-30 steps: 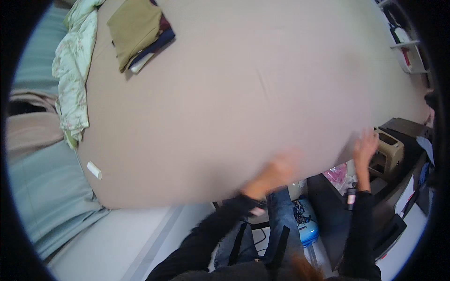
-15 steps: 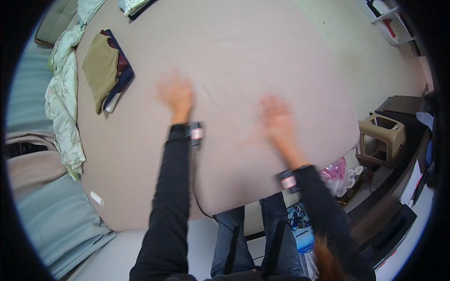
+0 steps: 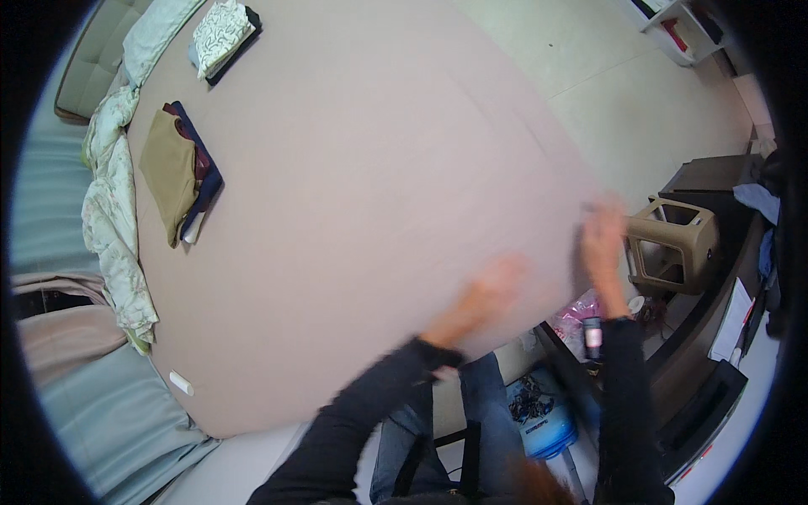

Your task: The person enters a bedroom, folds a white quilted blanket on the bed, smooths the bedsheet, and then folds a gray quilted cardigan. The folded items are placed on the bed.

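Note:
A pink bed sheet (image 3: 337,210) covers the wide bed surface before me. My left hand (image 3: 491,293) is over the sheet near its front right edge; motion smears its fingers, so their pose cannot be made out. At the right edge of the bed is my right hand (image 3: 603,244), its blurred fingers stretched forward and no object seen in it. Whether either palm touches the sheet is unclear. On the left part of the bed lies a stack of folded clothes (image 3: 168,168), khaki on top with maroon and navy below.
Farther back is another folded pile (image 3: 222,38), white patterned over black. A floral quilt (image 3: 109,219) runs along the left edge, and a small white object (image 3: 181,383) lies near the front left corner. Right of the bed stand a beige plastic stool (image 3: 673,244) and a dark desk (image 3: 665,370).
Both hands have swept right: the left from mid-bed to the front right edge, the right out to the bed's side. My view has shifted, showing more of the far folded pile.

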Demonstrator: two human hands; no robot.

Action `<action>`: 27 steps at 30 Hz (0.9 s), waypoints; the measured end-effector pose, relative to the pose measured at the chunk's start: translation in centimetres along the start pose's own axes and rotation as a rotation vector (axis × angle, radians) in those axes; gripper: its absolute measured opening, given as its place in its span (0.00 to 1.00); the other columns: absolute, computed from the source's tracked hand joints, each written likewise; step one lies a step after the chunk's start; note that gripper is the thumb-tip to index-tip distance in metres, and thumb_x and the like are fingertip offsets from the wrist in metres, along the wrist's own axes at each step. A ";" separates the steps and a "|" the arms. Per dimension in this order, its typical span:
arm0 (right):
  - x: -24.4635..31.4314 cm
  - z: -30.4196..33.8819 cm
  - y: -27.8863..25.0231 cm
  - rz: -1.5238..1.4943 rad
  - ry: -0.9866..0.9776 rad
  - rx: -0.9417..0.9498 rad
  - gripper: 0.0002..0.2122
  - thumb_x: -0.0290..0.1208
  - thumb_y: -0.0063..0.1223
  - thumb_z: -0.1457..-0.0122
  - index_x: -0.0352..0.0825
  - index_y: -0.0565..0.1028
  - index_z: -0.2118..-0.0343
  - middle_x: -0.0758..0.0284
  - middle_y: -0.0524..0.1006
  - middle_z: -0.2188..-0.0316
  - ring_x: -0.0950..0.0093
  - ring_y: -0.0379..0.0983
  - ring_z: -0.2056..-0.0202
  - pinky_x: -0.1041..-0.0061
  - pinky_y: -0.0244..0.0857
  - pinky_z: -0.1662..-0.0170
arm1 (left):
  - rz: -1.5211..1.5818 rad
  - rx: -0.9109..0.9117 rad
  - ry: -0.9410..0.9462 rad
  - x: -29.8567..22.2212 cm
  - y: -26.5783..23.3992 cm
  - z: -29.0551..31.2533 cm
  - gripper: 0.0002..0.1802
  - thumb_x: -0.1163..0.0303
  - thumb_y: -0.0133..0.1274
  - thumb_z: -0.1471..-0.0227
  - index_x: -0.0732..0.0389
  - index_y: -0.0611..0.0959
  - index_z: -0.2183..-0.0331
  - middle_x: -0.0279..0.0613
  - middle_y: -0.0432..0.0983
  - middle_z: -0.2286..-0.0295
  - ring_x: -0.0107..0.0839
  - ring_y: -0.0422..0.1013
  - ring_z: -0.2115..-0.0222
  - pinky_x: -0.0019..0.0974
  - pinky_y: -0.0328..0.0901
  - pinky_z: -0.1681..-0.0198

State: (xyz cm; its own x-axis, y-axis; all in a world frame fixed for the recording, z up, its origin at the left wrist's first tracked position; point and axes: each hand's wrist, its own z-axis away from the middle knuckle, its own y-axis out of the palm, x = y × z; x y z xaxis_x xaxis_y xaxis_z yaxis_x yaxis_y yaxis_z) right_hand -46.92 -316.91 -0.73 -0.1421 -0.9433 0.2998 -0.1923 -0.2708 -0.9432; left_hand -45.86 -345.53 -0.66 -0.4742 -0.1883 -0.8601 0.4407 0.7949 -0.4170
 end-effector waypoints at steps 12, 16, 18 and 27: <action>5.2 -6.4 3.7 0.011 0.203 0.102 0.21 0.37 0.36 0.36 0.36 0.64 0.43 0.55 0.66 0.44 0.58 0.64 0.45 0.53 0.57 0.45 | -1.204 -0.646 -1.436 17.1 -29.1 8.6 0.34 0.45 0.33 0.40 0.46 0.55 0.37 0.53 0.49 0.38 0.64 0.46 0.40 0.75 0.44 0.45; -3.7 -4.7 3.9 0.183 0.676 0.346 0.23 0.45 0.31 0.36 0.32 0.76 0.58 0.52 0.79 0.66 0.49 0.74 0.62 0.53 0.65 0.56 | -1.261 -0.506 -1.197 19.7 -26.5 -2.2 0.33 0.46 0.35 0.41 0.44 0.57 0.37 0.52 0.50 0.38 0.64 0.47 0.40 0.77 0.45 0.47; -4.3 -3.6 5.0 0.086 0.652 0.255 0.24 0.46 0.30 0.37 0.33 0.79 0.63 0.51 0.79 0.71 0.48 0.74 0.65 0.51 0.65 0.58 | -1.254 -0.451 -0.979 21.1 -22.1 -10.1 0.31 0.48 0.39 0.42 0.42 0.61 0.38 0.53 0.53 0.39 0.63 0.47 0.40 0.78 0.41 0.47; -3.8 -2.8 6.3 0.081 0.751 0.273 0.19 0.46 0.39 0.40 0.38 0.79 0.64 0.54 0.79 0.68 0.51 0.75 0.65 0.54 0.67 0.62 | 0.292 0.650 -0.201 7.8 15.4 -26.8 0.22 0.55 0.51 0.47 0.51 0.80 0.52 0.58 0.67 0.48 0.51 0.63 0.46 0.56 0.49 0.39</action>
State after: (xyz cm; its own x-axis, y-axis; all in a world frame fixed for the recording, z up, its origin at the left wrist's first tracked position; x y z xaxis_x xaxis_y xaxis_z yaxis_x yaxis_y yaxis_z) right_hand -50.30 -314.47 -7.40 -0.7793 -0.6075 0.1538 0.0769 -0.3363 -0.9386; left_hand -63.23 -319.25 -5.95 -0.1475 -0.1728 -0.9738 0.9197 0.3383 -0.1993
